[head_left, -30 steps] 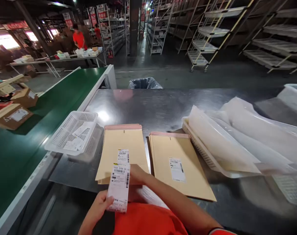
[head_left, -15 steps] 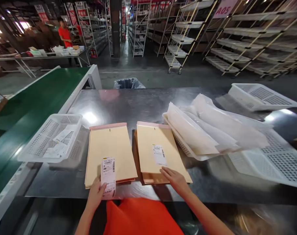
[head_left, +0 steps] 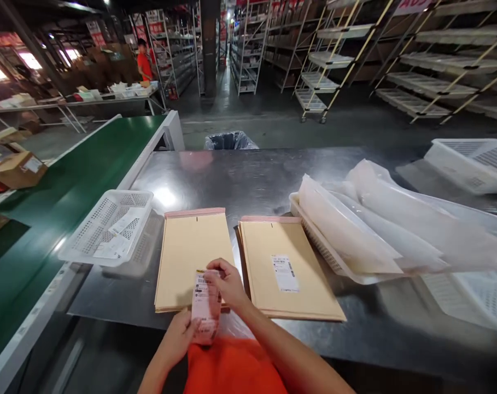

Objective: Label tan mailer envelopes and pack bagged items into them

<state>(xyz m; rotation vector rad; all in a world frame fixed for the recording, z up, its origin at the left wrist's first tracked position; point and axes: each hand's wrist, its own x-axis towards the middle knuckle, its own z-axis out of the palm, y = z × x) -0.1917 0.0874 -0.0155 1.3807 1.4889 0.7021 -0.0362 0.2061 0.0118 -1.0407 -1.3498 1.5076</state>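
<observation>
A strip of printed shipping labels (head_left: 205, 306) hangs between my hands near the table's front edge. Its lower part is gripped by my left hand (head_left: 181, 334), closed with the thumb on top. At the strip's upper right corner, the fingers of my right hand (head_left: 227, 282) are pinched together. Beneath and beyond them lies the left stack of tan envelopes (head_left: 194, 241), partly covered by the strip and my right hand. To the right is another stack of tan envelopes (head_left: 258, 251); a white label (head_left: 285, 273) lies flat on its top envelope.
A white basket (head_left: 139, 219) holding paper slips stands left, beside the green conveyor (head_left: 88, 158). Right, another basket (head_left: 326, 257) carries translucent plastic bags (head_left: 396, 219), with more white baskets (head_left: 469, 164) around it. Beyond the metal table (head_left: 256, 175) are a lined bin (head_left: 232, 141) and a person (head_left: 144, 63).
My right hand has left the right envelope stack and moved left to the label strip. The label there now lies flat. My left hand has drawn the strip slightly nearer my body.
</observation>
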